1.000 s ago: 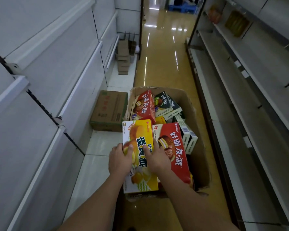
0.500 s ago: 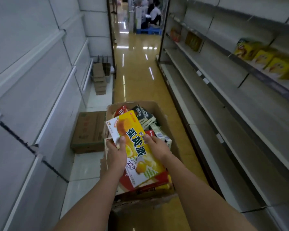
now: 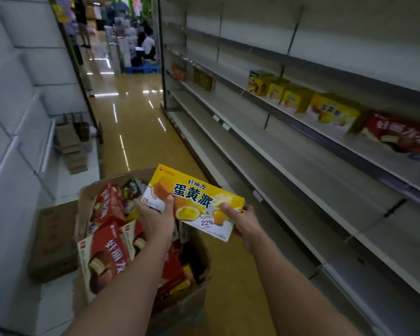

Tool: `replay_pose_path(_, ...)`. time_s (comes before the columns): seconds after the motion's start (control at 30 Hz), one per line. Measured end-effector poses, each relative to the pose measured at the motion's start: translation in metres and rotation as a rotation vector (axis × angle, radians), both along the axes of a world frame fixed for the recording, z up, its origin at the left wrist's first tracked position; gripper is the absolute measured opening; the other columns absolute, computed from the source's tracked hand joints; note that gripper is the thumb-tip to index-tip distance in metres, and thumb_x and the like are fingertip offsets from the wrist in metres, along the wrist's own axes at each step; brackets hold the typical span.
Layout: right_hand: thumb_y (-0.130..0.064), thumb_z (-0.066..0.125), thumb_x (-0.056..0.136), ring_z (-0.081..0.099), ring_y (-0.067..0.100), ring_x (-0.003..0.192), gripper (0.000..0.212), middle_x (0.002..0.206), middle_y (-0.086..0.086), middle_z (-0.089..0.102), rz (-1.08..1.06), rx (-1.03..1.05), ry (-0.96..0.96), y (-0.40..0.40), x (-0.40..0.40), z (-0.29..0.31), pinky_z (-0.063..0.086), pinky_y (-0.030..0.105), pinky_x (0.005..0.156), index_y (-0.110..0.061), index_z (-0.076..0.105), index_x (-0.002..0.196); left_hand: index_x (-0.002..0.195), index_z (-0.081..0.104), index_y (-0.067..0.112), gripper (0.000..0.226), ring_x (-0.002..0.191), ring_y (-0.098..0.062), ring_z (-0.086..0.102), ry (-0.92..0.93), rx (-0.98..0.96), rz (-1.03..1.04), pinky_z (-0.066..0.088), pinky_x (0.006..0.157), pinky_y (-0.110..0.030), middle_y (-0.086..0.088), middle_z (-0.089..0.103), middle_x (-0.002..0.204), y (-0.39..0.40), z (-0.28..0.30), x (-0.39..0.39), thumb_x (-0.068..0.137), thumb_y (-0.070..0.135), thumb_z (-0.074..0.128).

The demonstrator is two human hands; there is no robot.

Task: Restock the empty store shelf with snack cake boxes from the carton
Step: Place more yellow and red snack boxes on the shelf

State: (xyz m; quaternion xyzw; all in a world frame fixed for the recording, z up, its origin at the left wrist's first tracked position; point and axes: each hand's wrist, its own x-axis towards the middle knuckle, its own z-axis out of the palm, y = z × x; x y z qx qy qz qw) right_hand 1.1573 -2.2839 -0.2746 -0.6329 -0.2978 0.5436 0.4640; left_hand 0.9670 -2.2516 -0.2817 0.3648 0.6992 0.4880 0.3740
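**Inspector:** State the grip.

**Assistant:** Both hands clamp one flat yellow cardboard snack cake box. The left hand pinches its left end, thumb on the printed face. The right hand grips the lower right corner, thumb on top, fingers curled beneath.

**Inspector:** Position of the box?

**Assistant:** In the air, above the right rim of the open brown cardboard carton. One second ago it lay flat on the carton's contents; half a second ago it was tilted up, partly lifted. It is now clear of the carton and turned toward the grey metal shelf unit on the right.

**Inspector:** Significance?

**Assistant:** In my judgement, extraction is complete and transfer is in hand. A row of yellow boxes and a red box stands along the front edge of an upper shelf. The shelves below it show no stock. Red snack cake boxes remain in the carton, so restocking looks far from finished.
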Motion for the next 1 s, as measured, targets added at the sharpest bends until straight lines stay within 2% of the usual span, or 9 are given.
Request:
replay_pose_path(0.1, -0.029, 0.079, 0.076, 0.071, 0.025, 0.085, 0.061, 0.111, 0.014, 0.067, -0.010, 0.006, -0.034, -0.010, 0.054, 0.011, 0.058, 0.036, 0.068, -0.010, 0.044, 0.122, 0.149, 0.026, 0.014, 0.083, 0.139, -0.034, 0.031, 0.193, -0.035, -0.081, 0.030, 0.111, -0.050, -0.016, 0.035, 0.150, 0.007, 0.008, 0.020, 0.085, 0.051, 0.062)
replay_pose_path(0.17, -0.022, 0.077, 0.079, 0.071, 0.023, 0.077, 0.053, 0.108, 0.016, 0.068, -0.011, 0.025, -0.012, -0.018, 0.085, 0.019, 0.057, 0.032, 0.059, -0.008, 0.047, 0.120, 0.121, 0.056, 0.013, 0.054, 0.115, -0.034, 0.054, 0.193, -0.032, -0.207, 0.043, 0.097, -0.047, -0.014, 0.060, 0.122, 0.013, 0.014, 0.043, 0.086, 0.054, 0.059)
replay_pose_path(0.27, -0.014, 0.075, 0.080, 0.070, 0.029, 0.082, 0.043, 0.104, 0.017, 0.070, -0.069, 0.078, -0.018, -0.028, 0.133, 0.028, 0.058, 0.043, 0.075, -0.007, 0.050, 0.114, 0.095, 0.058, 0.012, 0.034, 0.092, -0.031, 0.060, 0.113, -0.013, -0.294, 0.047, 0.081, -0.040, -0.011, 0.064, 0.097, 0.013, 0.025, 0.095, 0.088, 0.045, 0.062)
replay_pose_path(0.43, -0.023, 0.081, 0.074, 0.071, 0.033, 0.092, 0.058, 0.110, 0.015, 0.070, -0.149, 0.142, -0.067, -0.040, 0.226, 0.049, 0.057, 0.050, 0.082, -0.011, 0.053, 0.123, 0.105, 0.056, 0.008, 0.029, 0.099, -0.032, 0.061, -0.060, 0.001, -0.469, 0.051, 0.084, -0.042, -0.015, 0.063, 0.107, 0.013, 0.049, 0.192, 0.087, 0.026, 0.068)
replay_pose_path(0.6, -0.020, 0.072, 0.085, 0.072, 0.022, 0.074, 0.028, 0.096, 0.005, 0.070, -0.181, 0.152, -0.128, -0.050, 0.296, 0.061, 0.057, 0.031, 0.056, -0.024, 0.053, 0.105, 0.123, 0.050, 0.004, 0.044, 0.109, -0.034, 0.056, -0.050, -0.033, -0.559, 0.043, 0.082, -0.037, -0.012, 0.056, 0.114, 0.018, 0.056, 0.267, 0.087, 0.024, 0.068)
replay_pose_path(0.73, -0.039, 0.079, 0.075, 0.072, 0.022, 0.084, 0.052, 0.104, 0.002, 0.070, -0.269, 0.139, -0.277, -0.045, 0.327, 0.059, 0.058, 0.045, 0.082, -0.021, 0.053, 0.116, 0.121, 0.046, 0.018, 0.048, 0.107, -0.032, 0.058, -0.060, 0.023, -0.623, 0.049, 0.093, -0.050, -0.013, 0.056, 0.123, 0.028, 0.052, 0.304, 0.082, 0.022, 0.073)
replay_pose_path(0.8, -0.045, 0.080, 0.071, 0.073, 0.021, 0.082, 0.057, 0.102, 0.001, 0.072, -0.310, 0.152, -0.314, -0.039, 0.340, 0.055, 0.057, 0.048, 0.083, -0.020, 0.054, 0.115, 0.126, 0.039, 0.030, 0.058, 0.112, -0.034, 0.056, -0.056, 0.040, -0.631, 0.047, 0.096, -0.057, -0.011, 0.051, 0.128, 0.043, 0.042, 0.321, 0.080, 0.027, 0.075)
replay_pose_path(0.93, -0.041, 0.075, 0.079, 0.072, 0.019, 0.081, 0.030, 0.096, -0.003, 0.070, -0.388, 0.173, -0.370, -0.023, 0.359, 0.059, 0.057, 0.045, 0.082, -0.031, 0.054, 0.097, 0.134, 0.033, 0.026, 0.066, 0.113, -0.034, 0.055, -0.017, 0.048, -0.664, 0.047, 0.095, -0.056, -0.011, 0.048, 0.131, 0.066, 0.051, 0.356, 0.081, 0.032, 0.073)
replay_pose_path(1.0, -0.040, 0.073, 0.081, 0.071, 0.020, 0.084, 0.032, 0.101, -0.001, 0.069, -0.414, 0.171, -0.371, -0.009, 0.370, 0.059, 0.056, 0.045, 0.084, -0.030, 0.051, 0.101, 0.136, 0.033, 0.023, 0.067, 0.114, -0.034, 0.055, -0.021, 0.055, -0.687, 0.046, 0.097, -0.055, -0.009, 0.050, 0.130, 0.080, 0.056, 0.370, 0.083, 0.033, 0.071)
